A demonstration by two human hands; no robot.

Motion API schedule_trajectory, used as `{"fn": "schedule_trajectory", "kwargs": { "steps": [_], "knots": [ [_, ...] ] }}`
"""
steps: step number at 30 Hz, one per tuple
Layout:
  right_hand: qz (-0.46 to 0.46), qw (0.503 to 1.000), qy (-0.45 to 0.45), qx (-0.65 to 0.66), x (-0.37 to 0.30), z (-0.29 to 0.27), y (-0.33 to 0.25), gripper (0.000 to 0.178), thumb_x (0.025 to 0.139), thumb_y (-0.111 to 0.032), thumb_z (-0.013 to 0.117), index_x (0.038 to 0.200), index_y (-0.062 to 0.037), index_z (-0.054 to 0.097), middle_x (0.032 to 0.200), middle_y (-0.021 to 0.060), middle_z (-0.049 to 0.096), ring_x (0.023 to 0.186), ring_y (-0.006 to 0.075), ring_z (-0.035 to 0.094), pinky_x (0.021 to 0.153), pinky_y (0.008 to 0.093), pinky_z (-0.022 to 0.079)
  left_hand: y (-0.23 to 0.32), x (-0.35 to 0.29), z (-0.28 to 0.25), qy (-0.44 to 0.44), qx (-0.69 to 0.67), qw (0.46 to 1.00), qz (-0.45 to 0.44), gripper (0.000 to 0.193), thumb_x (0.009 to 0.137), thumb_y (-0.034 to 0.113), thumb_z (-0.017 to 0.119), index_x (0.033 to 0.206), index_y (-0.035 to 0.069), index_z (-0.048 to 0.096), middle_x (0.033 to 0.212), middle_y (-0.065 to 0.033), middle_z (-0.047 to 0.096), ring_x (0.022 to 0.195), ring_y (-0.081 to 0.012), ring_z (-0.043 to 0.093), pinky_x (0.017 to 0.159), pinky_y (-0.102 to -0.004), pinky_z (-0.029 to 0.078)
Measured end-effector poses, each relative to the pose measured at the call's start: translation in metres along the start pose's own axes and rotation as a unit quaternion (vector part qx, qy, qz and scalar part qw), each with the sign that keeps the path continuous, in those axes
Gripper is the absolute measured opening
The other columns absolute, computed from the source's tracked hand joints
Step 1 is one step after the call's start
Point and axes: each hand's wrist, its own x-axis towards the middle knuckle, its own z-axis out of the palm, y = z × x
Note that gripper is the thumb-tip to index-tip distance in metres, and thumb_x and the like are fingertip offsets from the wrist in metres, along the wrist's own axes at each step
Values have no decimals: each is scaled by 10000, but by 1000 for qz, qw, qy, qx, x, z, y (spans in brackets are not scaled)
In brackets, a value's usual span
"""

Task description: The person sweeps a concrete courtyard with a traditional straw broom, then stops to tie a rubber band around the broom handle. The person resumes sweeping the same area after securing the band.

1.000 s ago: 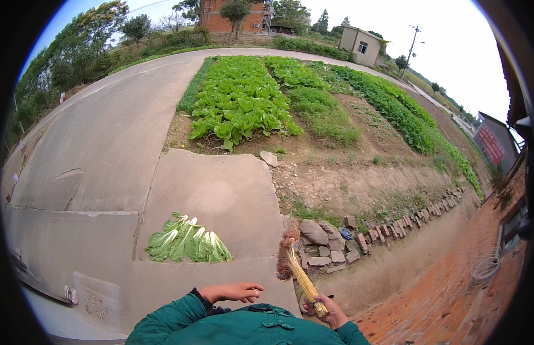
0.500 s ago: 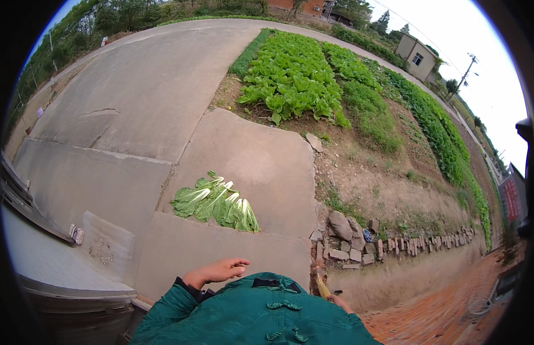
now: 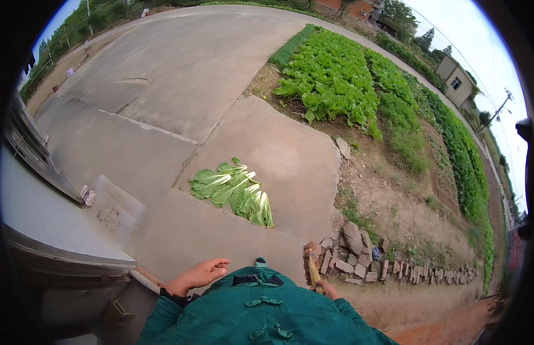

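Observation:
My left hand (image 3: 202, 273) hovers in front of my green jacket over the concrete, palm down, fingers stretched out, holding nothing. On the right, my right hand (image 3: 326, 288) is closed around the pale yellow handle of what looks like a small straw hand broom (image 3: 314, 272). Its reddish-brown bristle end points away from me, beside the stones. Several leafy greens with white stalks (image 3: 237, 192) lie in a row on the concrete ahead, apart from both hands. The tip of one shoe (image 3: 260, 261) shows beyond the jacket hem.
A pile of stones and bricks (image 3: 354, 244) edges the soil on the right, with a brick row beyond. Leafy vegetable beds (image 3: 330, 80) grow farther off. At the left are a white tiled step (image 3: 60, 213) and a crumpled object (image 3: 87, 196). Cracked concrete (image 3: 163, 98) stretches ahead.
My view has swung left, so the greens and beds sit farther right. The broom in my right hand shows more fully, and a shoe tip has come into view.

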Motion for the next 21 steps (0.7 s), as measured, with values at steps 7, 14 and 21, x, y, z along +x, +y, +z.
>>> {"fn": "schedule_trajectory", "kwargs": {
  "steps": [7, 14, 21],
  "knots": [
    [31, 998, -25, -55, 32, 38, -55, 165, 951, -132, 493, 1018, 12, 450, 718, 156, 602, 557, 238, 591, 457, 308, 522, 28, 8, 2, 30, -23, 999, -19, 431, 962, 157, 506, 1367, 37, 422, 1247, -121, 528, 1107, -165, 530, 963, -309, 429],
    [93, 977, -35, -189, 56, 72, -104, 115, 930, -133, 518, 988, -40, 481, 692, 92, 574, 529, 181, 562, 437, 278, 503, 42, -2, 13, 101, -91, 989, -64, 431, 971, 171, 500, 1380, 65, 416, 1264, -102, 513, 1098, -153, 523, 935, -301, 436],
    [162, 932, -7, -325, 87, 134, -124, 128, 912, -146, 548, 925, -28, 499, 675, 92, 572, 538, 179, 570, 446, 274, 502, 28, -30, 8, 186, -188, 962, -74, 435, 962, 197, 509, 1360, 39, 435, 1254, -140, 539, 1167, -181, 502, 971, -299, 405]
  ]
}}
